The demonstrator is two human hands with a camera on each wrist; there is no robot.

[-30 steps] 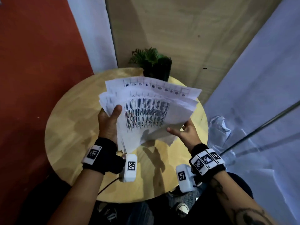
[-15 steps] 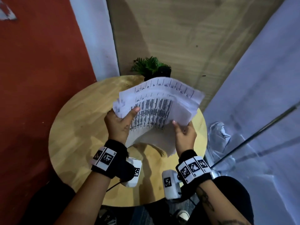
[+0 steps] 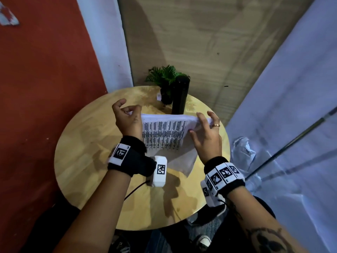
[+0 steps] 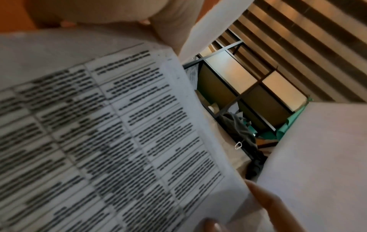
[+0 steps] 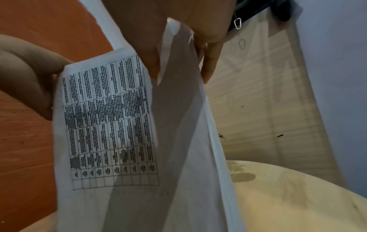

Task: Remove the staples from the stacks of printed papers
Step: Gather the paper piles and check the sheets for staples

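The head view looks steeply down from above onto the round desk (image 3: pixel 87 161), while both wrist views sit close beneath the papers (image 3: pixel 164 136), facing upward toward twelve o'clock, sharing that printed sheet.

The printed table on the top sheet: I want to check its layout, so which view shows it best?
The right wrist view: the printed table shows whole, grid lines clear, between the left hand and right hand. The left wrist view is closer but blurred and cropped. The head view shows it small.
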